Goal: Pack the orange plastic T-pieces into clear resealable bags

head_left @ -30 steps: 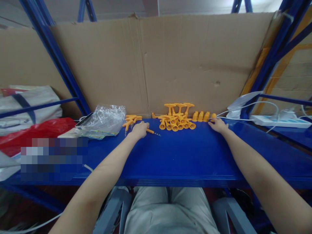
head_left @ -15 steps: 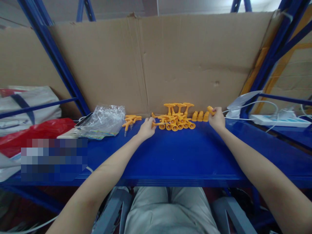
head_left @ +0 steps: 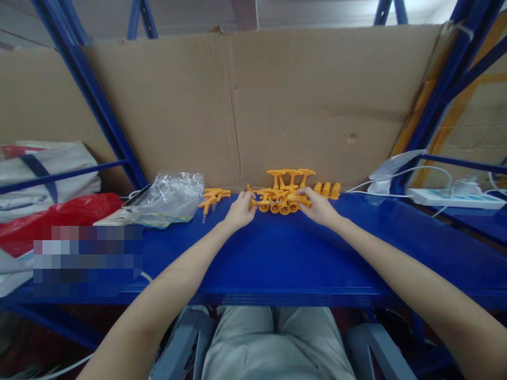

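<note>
My left hand is closed around the handle of a yellow corkscrew, its metal spiral pointing right. Facing it, my right hand pinches a yellow plastic sleeve. The two parts are close to each other, and whether they touch I cannot tell. Behind and below them lies a pile of yellow corkscrews with bell-shaped ends, partly hidden by the held parts. Several stand upright with T handles at the back. Loose corkscrew handles with bare spirals lie left of my left hand. 3 yellow sleeves stand behind my right hand.
A clear plastic bag and a red bag lie on the left. On the right is a white power strip with cables. A cardboard sheet backs the blue shelf, between blue metal posts.
My left hand picked up a corkscrew from the left and brought it rightward. My right hand took a sleeve from the row's right end and carried it left toward the corkscrew.
</note>
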Demonstrator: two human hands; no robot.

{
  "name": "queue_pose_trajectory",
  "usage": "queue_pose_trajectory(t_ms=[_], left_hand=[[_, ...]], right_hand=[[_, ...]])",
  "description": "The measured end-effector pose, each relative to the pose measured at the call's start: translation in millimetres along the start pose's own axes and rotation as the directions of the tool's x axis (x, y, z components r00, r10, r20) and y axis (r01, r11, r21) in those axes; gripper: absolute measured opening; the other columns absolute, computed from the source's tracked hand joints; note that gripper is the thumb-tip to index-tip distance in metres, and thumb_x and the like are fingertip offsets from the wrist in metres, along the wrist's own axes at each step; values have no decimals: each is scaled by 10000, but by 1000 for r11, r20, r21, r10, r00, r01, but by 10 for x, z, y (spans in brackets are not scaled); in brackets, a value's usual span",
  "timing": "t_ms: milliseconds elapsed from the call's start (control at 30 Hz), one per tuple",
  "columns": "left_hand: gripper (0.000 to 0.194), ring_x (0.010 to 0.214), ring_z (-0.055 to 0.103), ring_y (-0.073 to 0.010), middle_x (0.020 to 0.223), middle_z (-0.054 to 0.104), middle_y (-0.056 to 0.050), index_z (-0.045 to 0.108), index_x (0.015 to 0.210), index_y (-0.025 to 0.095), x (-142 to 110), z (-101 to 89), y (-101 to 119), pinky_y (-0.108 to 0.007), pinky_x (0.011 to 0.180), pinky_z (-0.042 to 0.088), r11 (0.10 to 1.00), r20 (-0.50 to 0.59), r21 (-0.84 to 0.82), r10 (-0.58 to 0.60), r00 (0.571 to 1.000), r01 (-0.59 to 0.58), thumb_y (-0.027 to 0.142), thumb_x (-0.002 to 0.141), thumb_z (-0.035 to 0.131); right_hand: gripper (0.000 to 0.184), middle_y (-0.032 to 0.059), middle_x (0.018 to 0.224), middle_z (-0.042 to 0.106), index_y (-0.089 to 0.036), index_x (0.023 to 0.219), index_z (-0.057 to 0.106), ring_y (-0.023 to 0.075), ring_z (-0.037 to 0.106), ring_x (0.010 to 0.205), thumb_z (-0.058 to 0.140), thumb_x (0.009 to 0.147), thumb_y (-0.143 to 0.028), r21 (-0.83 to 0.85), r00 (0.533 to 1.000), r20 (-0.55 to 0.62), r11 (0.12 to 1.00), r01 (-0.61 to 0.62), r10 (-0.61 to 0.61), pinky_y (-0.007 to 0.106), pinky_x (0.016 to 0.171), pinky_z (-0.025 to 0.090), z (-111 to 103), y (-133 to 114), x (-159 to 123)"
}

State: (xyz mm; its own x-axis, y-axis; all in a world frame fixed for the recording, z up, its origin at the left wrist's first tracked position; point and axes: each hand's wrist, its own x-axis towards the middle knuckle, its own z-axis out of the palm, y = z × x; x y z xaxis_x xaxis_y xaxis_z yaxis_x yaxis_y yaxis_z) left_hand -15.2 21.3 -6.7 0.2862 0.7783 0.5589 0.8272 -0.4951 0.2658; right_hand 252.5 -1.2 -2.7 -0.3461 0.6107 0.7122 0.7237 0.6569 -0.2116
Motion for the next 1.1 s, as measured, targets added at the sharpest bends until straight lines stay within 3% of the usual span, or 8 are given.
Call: queue_pose_trajectory(t_ms=[333, 600, 733, 933, 1100], left_hand=[[221, 730, 595, -183, 964, 533, -46, 499, 967, 210, -11, 15, 13, -345, 730, 491, 999, -29, -14, 37, 999, -37, 153, 769, 578], [208, 871, 607, -209, 918, 573, -45, 547, 939, 205, -19, 15, 31, -320, 778, 487, 996, -94, -4, 84, 992, -85, 151, 742, 585], [202, 864, 627, -210, 907, 638, -42, 570, 937, 202, -46, -17, 127, -301, 745, 482, 990, -83, -1, 144, 986, -144, 162, 739, 580], [189, 651, 638, -174, 724, 667, 2, 595, 931, 204, -74, -76, 221, -242, 607, 437, 996, -92, -4, 90, 992, -91, 211, 742, 600], [186, 655, 640, -160, 728, 675, 9, 599, 926, 216, -83, -98, 249, -220, 586, 417, 993, -61, 41, 109, 992, -107, 204, 741, 595]], right_hand=[[235, 125, 1132, 625, -196, 1011, 507, 253, 598, 1078, 498, 781, -153, 141, 995, 18, 985, 96, -100, 442, 908, 480, 81, -47, -17], [171, 103, 944, 642, -181, 966, 565, 228, 620, 878, 542, 798, -204, 105, 991, -4, 985, 137, -137, 400, 783, 515, 67, -112, 1], [176, 97, 976, 660, -188, 987, 598, 224, 625, 915, 545, 829, -244, 144, 985, -7, 975, 172, -173, 407, 814, 513, 74, -166, 7], [276, 97, 1046, 681, -196, 1074, 610, 230, 648, 914, 559, 845, -341, 179, 997, 10, 981, 71, -74, 421, 830, 525, 102, -150, -6], [297, 96, 1089, 673, -204, 1096, 608, 240, 640, 977, 557, 843, -351, 199, 997, 41, 979, 54, -63, 443, 879, 511, 101, -135, -1]])
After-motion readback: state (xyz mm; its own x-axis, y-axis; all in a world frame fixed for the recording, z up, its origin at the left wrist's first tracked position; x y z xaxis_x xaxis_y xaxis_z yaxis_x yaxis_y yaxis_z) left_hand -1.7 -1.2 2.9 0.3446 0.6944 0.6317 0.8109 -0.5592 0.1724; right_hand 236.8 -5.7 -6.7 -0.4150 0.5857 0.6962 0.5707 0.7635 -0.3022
